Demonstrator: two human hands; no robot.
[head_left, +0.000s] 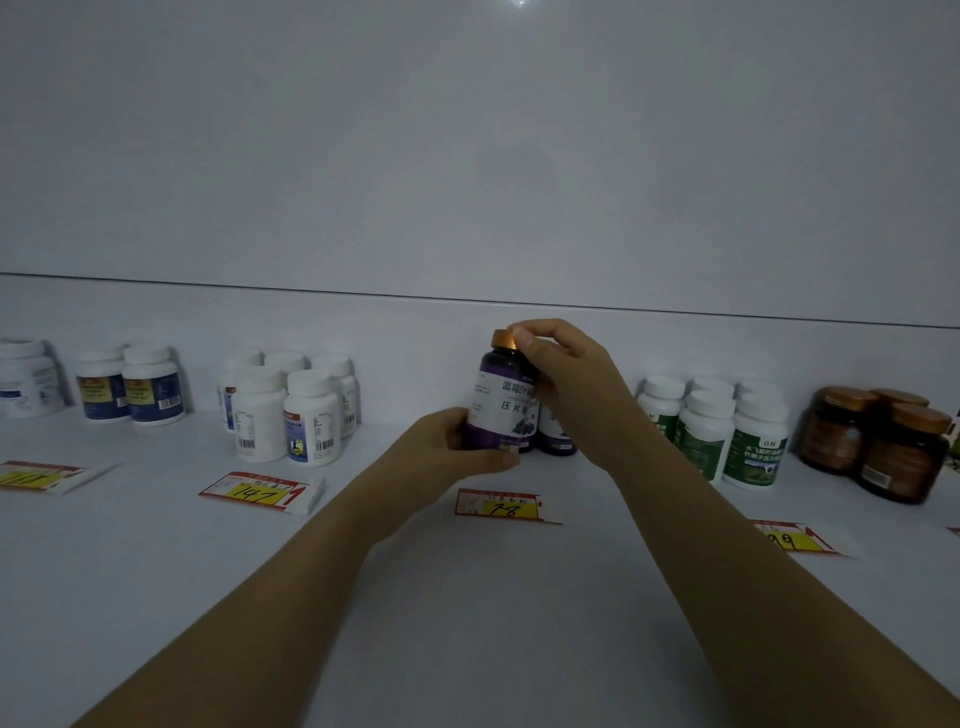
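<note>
Holding bottle (498, 400) in both hands, just behind tag (498, 503) marked 78. Base sits on or barely above shelf (467, 597); the light is dim and I cannot tell if it touches. Long axis near upright, cap (502, 339) on top.

Left hand (457, 441) grips the lower body, thumb across the front at the base. Right hand (566, 374) reaches in from the tag's right and pinches the cap between thumb and fingertips. Right is the upper hold, left the lower.

Second bottle (555, 436) stands behind the tag and slightly right, partly hidden by the right wrist. Green-label bottles (727, 436) are well right of the tag.

Judgement: the likely next move is setting the bottle down beside its twin, straight behind the tag. That needs a vertical axis, with the left hand clearing the base first.
</note>
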